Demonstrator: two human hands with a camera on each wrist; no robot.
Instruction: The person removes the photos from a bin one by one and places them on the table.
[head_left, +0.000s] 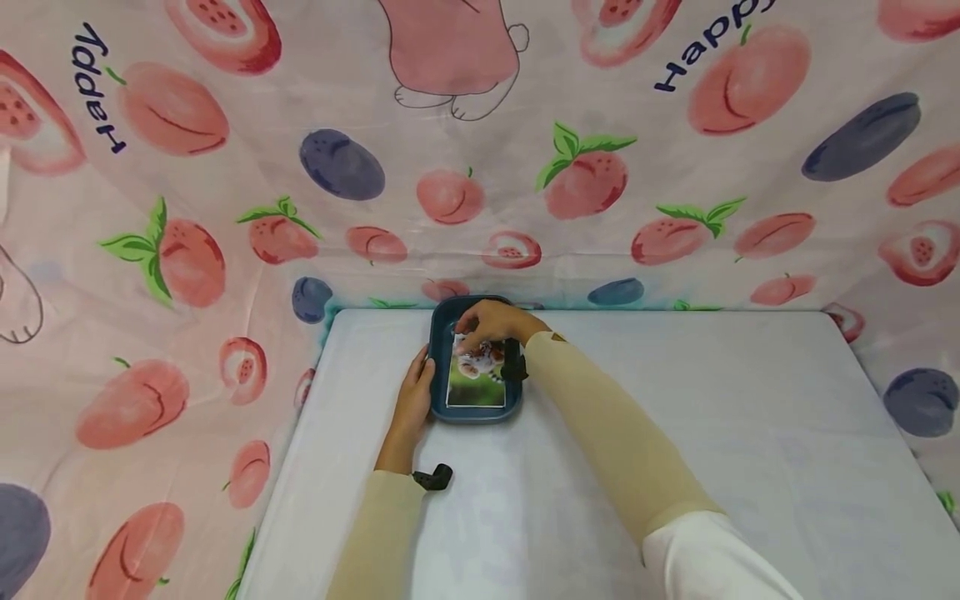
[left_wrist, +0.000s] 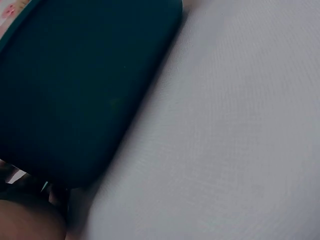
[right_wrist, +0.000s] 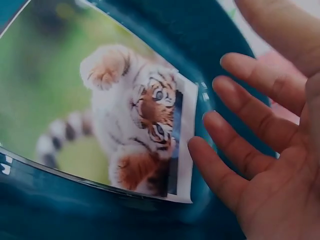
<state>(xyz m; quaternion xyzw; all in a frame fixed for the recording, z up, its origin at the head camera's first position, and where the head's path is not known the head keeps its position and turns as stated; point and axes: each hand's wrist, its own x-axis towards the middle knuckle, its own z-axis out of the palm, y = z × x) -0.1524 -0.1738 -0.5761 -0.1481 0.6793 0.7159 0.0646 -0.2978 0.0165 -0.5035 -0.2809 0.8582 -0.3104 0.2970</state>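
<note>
A blue-teal tray (head_left: 476, 414) with raised sides and rounded corners sits near the far edge of the white table. In it lies a photo print of a tiger cub (right_wrist: 135, 115) on a green background, with a white border at one end. My left hand (head_left: 410, 404) holds the tray by its left side; in the left wrist view the tray's dark wall (left_wrist: 85, 95) hides most of the fingers. Over the far end of the tray, my right hand (head_left: 491, 321) hovers with fingers spread loosely. In the right wrist view its fingertips hang beside the print's bordered end, holding nothing.
The white table (head_left: 675, 433) spreads to both sides of the tray. A fruit-patterned cloth (head_left: 450, 196) rises behind the table and along its left side. Black wrist cameras (head_left: 435, 477) are worn on both wrists.
</note>
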